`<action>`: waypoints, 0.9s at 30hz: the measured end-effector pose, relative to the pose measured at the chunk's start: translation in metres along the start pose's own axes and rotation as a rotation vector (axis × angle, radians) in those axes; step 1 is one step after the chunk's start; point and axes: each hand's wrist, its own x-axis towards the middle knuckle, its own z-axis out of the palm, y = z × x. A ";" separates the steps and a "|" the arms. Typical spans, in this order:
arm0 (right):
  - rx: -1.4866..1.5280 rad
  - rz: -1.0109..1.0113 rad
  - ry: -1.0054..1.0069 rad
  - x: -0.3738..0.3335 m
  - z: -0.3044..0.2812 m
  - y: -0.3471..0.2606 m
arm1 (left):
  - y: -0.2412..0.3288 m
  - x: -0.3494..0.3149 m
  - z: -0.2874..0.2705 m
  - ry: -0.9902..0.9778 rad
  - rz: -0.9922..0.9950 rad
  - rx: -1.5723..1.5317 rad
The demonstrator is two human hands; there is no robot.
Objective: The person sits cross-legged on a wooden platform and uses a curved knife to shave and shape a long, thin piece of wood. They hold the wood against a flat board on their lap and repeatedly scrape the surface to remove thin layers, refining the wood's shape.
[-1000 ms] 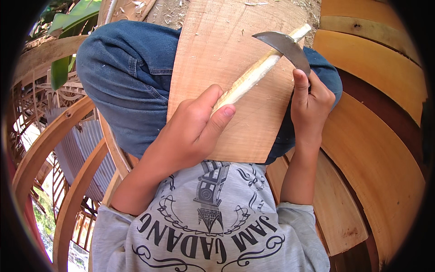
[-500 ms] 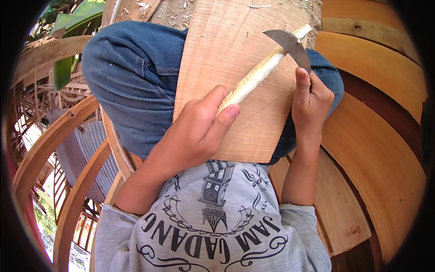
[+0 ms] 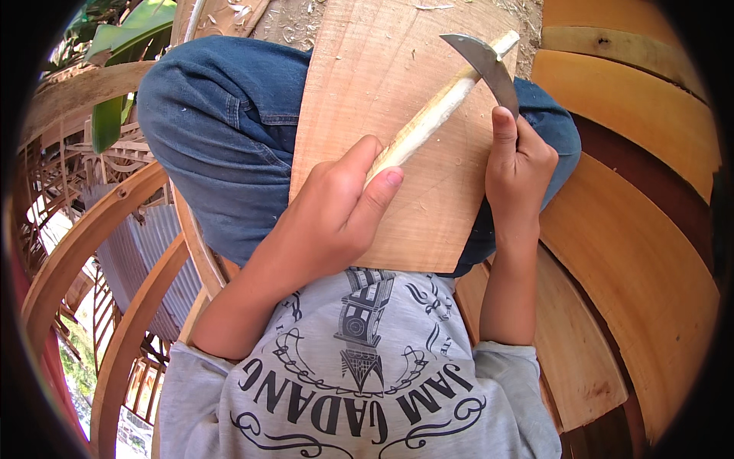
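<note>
A pale, peeled wooden stick (image 3: 428,115) slants up and to the right over a flat wooden board (image 3: 359,76) on my lap. My left hand (image 3: 336,199) is closed round the stick's near end, thumb along its side. In my right hand (image 3: 521,168) is a curved knife (image 3: 483,61) with a dark, sickle-shaped blade. My fingers wrap its handle, which is hidden inside the fist, and the thumb points up by the blade's base. The blade lies across the stick close to its far end and touches it.
Jeans-clad legs (image 3: 222,145) are crossed beneath the board. Wood shavings (image 3: 298,23) litter the surface beyond it. Curved wooden slats (image 3: 627,237) rise on the right. On the left stand a wooden railing (image 3: 126,199), corrugated metal sheeting (image 3: 157,260) and green leaves (image 3: 138,30).
My right hand and the knife have shifted slightly up and left along with the stick's far end. My left hand keeps its grip, almost unmoved.
</note>
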 end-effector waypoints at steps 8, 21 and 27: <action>-0.012 -0.052 0.035 0.008 -0.005 0.009 | 0.001 0.001 0.000 -0.009 -0.015 -0.016; -0.010 -0.185 -0.022 0.000 -0.004 0.002 | 0.003 0.001 -0.003 -0.033 -0.024 -0.031; 0.142 0.095 0.021 0.009 -0.014 0.027 | 0.000 -0.003 -0.001 -0.016 -0.016 -0.041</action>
